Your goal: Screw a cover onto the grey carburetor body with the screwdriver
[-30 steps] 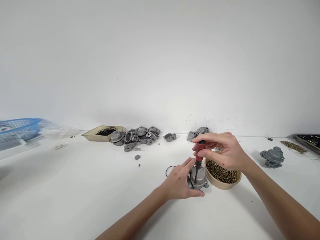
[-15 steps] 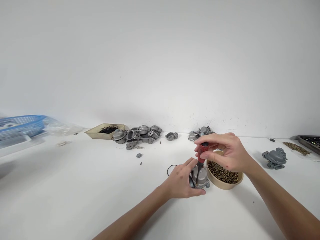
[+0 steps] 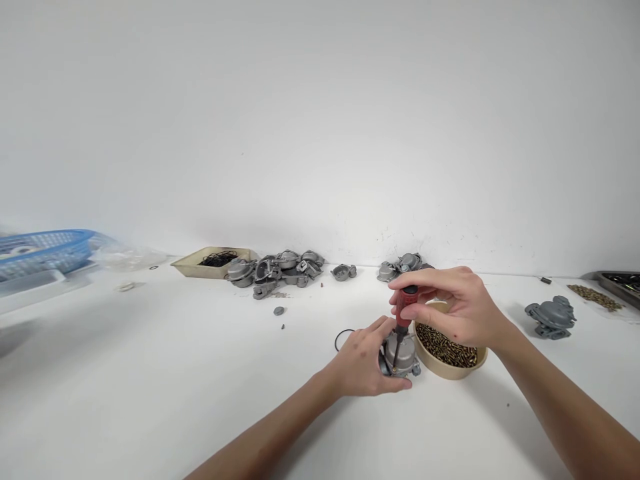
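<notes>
My left hand (image 3: pixel 364 360) is wrapped round a grey domed metal housing (image 3: pixel 401 351) on the white table, thumb along its near edge. Part of the housing is hidden behind the fingers. Above it, my right hand (image 3: pixel 450 303) grips a red-handled screwdriver (image 3: pixel 407 308), held nearly upright. The screwdriver's tip meets a small brass-coloured screw (image 3: pixel 395 369) at the housing's near rim. Right beside the housing, partly under my right hand, stands a round cream bowl (image 3: pixel 453 371) of brass-coloured screws. A black rubber ring (image 3: pixel 337 341) lies just behind my left hand.
Grey housings (image 3: pixel 287 267) are piled at the back, beside a tray (image 3: pixel 200 268) of black rings. More housings (image 3: pixel 400 265) lie farther right. A single housing (image 3: pixel 552 317) sits right, near loose screws (image 3: pixel 595 297) and a dark tray (image 3: pixel 620 283). A blue basket (image 3: pixel 60 250) stands far left.
Almost nothing differs. The screwdriver stays on the screw in my right hand, and my left hand keeps its hold on the housing. The whole view has shifted very slightly.
</notes>
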Demonstrator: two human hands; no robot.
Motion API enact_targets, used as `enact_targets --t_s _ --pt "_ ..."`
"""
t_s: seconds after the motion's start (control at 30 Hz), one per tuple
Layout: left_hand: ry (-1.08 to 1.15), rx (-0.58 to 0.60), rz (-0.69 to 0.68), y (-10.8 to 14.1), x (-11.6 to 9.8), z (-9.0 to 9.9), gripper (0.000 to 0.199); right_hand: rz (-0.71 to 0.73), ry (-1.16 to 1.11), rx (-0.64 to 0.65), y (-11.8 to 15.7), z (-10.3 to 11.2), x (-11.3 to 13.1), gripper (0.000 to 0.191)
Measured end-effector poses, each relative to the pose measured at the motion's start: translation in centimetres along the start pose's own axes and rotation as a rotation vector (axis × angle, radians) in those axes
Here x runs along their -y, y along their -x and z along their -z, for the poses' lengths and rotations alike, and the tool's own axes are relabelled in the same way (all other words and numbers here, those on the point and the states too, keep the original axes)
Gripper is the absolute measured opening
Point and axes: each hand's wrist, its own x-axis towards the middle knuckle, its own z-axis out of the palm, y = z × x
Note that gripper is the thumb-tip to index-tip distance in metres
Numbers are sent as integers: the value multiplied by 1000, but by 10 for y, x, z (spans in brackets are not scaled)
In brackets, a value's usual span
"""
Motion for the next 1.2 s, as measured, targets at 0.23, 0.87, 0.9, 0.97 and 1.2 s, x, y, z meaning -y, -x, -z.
enact_targets --t_s 0.23,0.87,0.9,0.97,1.2 --pt "23 3 -10 0 1 0 89 29 -6 52 1 1 -1 35" --pt "72 -130 -129 -1 8 -11 76 -105 -76 84 0 -11 -5 46" --pt "61 -127 -132 -1 8 -11 77 -117 -139 127 1 -9 -4 51" --pt "39 -118 -133 0 8 -11 77 -111 -189 153 1 -8 -5 53" --pt "36 -51 -102 -1 5 -9 70 -9 32 122 0 -5 -2 36"
